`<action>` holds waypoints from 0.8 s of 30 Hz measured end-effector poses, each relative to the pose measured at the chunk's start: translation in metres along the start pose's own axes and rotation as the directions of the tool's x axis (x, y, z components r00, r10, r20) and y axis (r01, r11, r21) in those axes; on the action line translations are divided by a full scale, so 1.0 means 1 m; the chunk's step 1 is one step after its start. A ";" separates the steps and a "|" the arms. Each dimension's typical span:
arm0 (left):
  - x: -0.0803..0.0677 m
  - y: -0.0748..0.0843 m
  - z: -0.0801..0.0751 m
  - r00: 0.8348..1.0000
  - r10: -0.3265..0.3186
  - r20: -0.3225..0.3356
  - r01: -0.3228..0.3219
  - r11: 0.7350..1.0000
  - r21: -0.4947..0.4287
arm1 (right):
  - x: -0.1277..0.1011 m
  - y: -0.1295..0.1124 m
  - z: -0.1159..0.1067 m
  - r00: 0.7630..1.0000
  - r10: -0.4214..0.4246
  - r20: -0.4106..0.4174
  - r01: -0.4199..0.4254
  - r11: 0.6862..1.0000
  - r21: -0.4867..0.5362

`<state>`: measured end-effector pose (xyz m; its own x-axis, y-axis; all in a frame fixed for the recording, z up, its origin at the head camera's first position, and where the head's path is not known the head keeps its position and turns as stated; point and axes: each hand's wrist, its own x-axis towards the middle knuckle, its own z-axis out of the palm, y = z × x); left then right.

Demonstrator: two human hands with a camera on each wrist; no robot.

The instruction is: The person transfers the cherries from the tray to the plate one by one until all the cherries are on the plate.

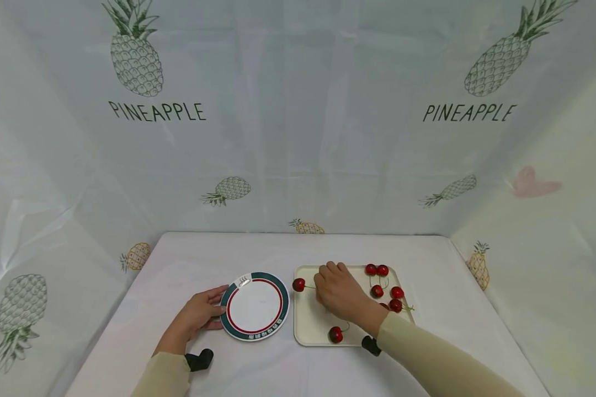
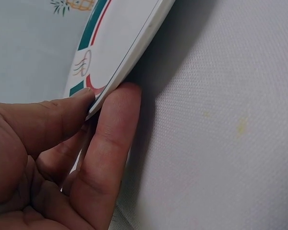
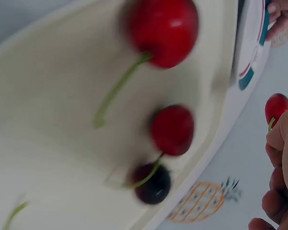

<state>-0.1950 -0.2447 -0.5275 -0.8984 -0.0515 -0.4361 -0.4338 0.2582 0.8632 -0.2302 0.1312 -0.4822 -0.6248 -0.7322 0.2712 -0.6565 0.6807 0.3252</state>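
White plate [image 1: 255,307], beside the tray [image 1: 305,328] on the table [image 1: 258,366], rim pinched by the left hand [image 1: 198,313], apparently for steadiness, while the right hand [image 1: 341,293] grips one cherry [image 1: 298,285] by its stem [image 1: 310,287] over the tray's plate-side edge, likely to spare the fruit.

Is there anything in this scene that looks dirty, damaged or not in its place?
One small oddity: a faint yellow mark on the cloth near the plate, odd against plain white. Stain or print, I cannot tell. Nothing else stands out.
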 end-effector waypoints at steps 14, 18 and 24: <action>0.000 -0.003 -0.002 1.000 -0.022 -0.012 0.022 1.000 0.003 | 0.076 -0.062 0.007 0.984 -0.096 0.151 0.099 0.995 -0.017; -0.001 -0.004 -0.003 1.000 -0.025 -0.015 0.025 1.000 0.004 | 0.087 -0.072 0.014 0.979 -0.105 0.174 0.114 0.993 -0.039; -0.003 -0.002 -0.003 1.000 -0.017 -0.006 0.017 1.000 -0.005 | 0.096 -0.086 0.025 0.975 -0.117 0.191 0.123 0.992 -0.021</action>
<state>-0.1919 -0.2479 -0.5268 -0.8914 -0.0612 -0.4490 -0.4490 0.2521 0.8572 -0.2444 0.0030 -0.5063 -0.6131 -0.7882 0.0528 -0.7192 0.5846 0.3755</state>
